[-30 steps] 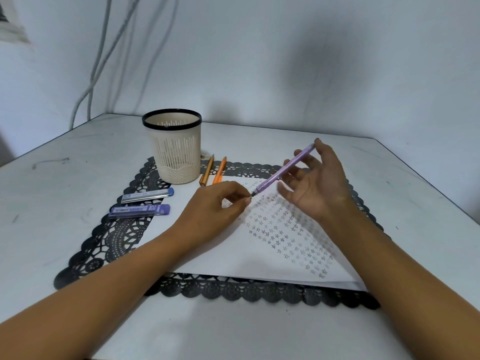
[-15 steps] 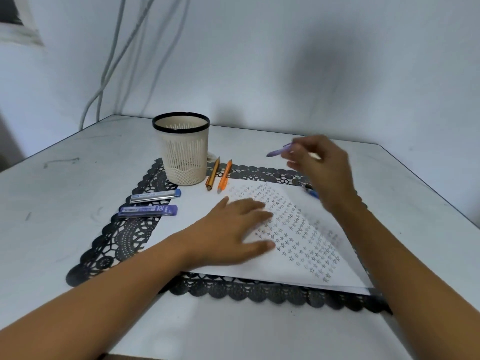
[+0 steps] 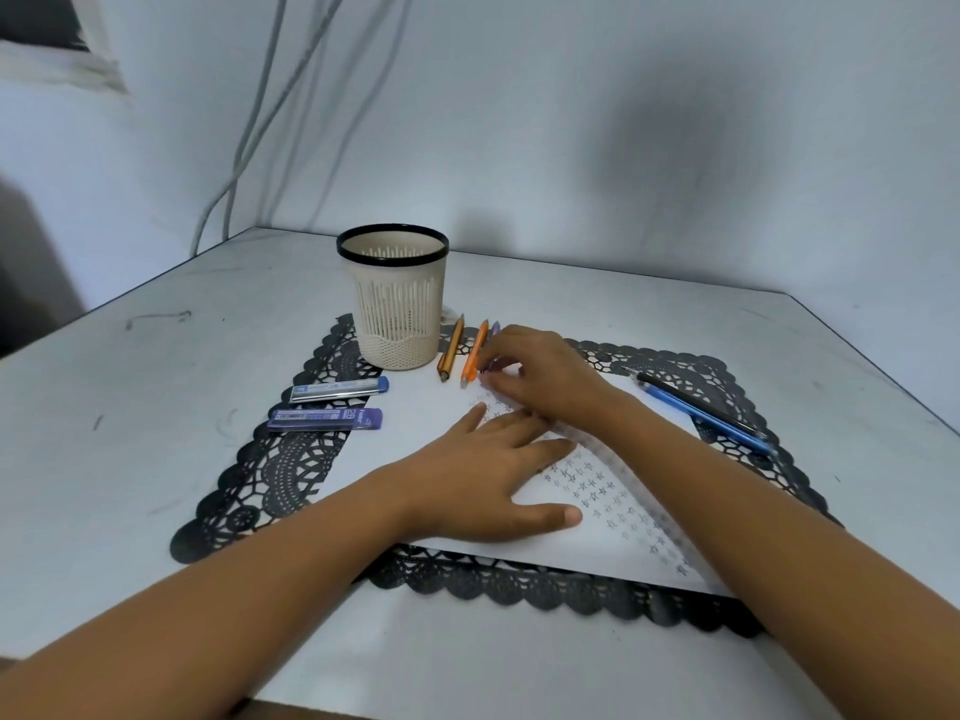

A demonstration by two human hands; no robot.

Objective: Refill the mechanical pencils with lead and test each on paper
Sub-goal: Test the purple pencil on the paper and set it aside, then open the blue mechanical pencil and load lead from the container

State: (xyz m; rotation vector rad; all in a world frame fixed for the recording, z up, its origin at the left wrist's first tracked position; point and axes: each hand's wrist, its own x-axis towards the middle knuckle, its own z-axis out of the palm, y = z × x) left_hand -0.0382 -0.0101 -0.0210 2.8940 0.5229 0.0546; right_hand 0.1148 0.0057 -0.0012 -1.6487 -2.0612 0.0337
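We press our left hand flat on the paper, fingers straight and spread. Our right hand curls its fingers round the purple pencil, pinching it at the paper's far edge, just beside the orange pencil and brown pencil, near the cup. A blue-capped lead case and a purple lead case lie on the black mat to the left.

Left hand, right hand bare; forearms bare to frame edge
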